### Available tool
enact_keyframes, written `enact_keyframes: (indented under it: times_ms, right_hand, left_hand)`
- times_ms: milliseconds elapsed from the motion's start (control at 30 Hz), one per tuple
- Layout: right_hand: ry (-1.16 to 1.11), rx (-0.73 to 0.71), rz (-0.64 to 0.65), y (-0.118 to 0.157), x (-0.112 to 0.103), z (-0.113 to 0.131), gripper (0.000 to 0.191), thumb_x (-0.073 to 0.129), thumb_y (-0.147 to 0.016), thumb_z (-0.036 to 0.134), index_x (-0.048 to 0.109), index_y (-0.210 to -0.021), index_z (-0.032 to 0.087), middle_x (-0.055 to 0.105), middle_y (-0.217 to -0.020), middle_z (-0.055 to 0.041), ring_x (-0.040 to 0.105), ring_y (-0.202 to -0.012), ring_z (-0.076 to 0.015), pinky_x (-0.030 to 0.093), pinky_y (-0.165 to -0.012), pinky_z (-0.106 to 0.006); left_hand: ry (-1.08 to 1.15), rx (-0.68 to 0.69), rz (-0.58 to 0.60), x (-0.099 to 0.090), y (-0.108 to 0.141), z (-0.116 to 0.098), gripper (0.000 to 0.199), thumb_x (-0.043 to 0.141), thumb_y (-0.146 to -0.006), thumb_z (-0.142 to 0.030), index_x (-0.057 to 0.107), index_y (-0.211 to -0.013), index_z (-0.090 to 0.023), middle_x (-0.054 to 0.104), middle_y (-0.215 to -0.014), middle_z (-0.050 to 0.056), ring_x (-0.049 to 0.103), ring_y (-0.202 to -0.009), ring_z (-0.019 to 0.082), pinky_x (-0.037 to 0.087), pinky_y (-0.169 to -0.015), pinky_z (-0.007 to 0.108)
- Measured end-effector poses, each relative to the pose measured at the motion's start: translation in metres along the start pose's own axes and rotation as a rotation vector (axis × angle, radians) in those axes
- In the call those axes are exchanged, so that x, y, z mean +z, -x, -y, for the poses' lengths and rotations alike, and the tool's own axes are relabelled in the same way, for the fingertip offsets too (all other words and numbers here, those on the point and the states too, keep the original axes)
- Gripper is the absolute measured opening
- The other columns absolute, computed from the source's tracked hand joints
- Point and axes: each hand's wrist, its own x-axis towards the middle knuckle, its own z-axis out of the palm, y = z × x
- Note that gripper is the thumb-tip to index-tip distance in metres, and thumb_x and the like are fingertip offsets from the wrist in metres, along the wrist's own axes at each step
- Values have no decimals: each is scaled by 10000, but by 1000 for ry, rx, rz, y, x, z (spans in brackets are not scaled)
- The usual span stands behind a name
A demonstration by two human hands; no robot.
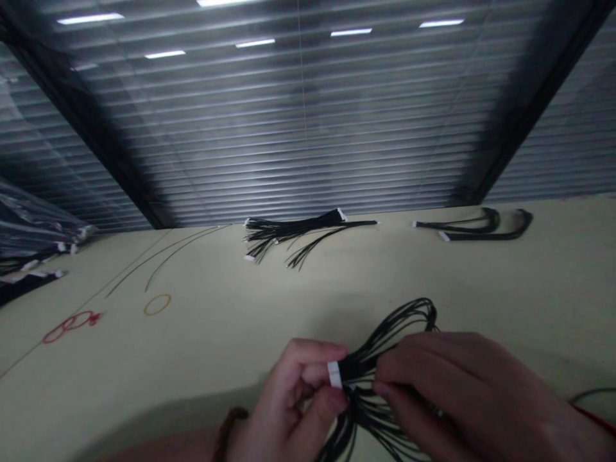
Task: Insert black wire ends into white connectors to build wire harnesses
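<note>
Well in from the counter's [216, 346] far edge, white connector [334, 375] pinched in the left hand [303, 398], black wires [359, 369] beside it grasped in the right hand [447, 385], more wire bundles [308, 224] along that edge, yellow ring [153, 314] and red loops [71, 323] left of both hands.

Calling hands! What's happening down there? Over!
Left hand pinching white connector. Right hand at its black wires, grip unclear. Right hand hides part of the wires.

Black wires [359, 367], white connector [334, 375], cream tabletop [216, 321]
</note>
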Motion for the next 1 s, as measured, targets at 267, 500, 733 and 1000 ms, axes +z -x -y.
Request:
enact_keyframes:
  times_ms: [267,500,733,1000]
  right_hand:
    - [44,-96,-16,1,5,3,543,147,-996,218,599,-699,178,633,-674,-3,515,-512,-86,397,-510,-236]
    - [59,-57,3,-3,6,6,488,189,-995,232,602,-739,187,609,-656,11,525,-534,-83,395,-515,-226]
    - [48,-53,6,1,6,4,464,196,-993,233,588,-749,190,589,-633,21,518,-524,-93,386,-499,-242]
    - [-2,-54,36,-3,16,5,472,160,-993,245,565,-757,188,573,-625,12,505,-529,-116,360,-485,-271]
  left_hand:
    - [-105,-53,-31,1,2,0,241,515,-889,-170,580,-1079,-305,699,-812,9,588,-674,88,446,-588,156]
    - [80,-14,41,-2,-1,5,277,497,-904,-171,550,-1140,-307,673,-834,3,575,-709,76,436,-642,155]
    - [38,-7,25,1,0,1,260,507,-901,-194,559,-1119,-326,685,-835,-11,558,-673,65,428,-623,150]
    - [2,-89,42,0,3,3,206,523,-897,-215,558,-1083,-297,692,-816,-9,594,-739,73,430,-650,149]
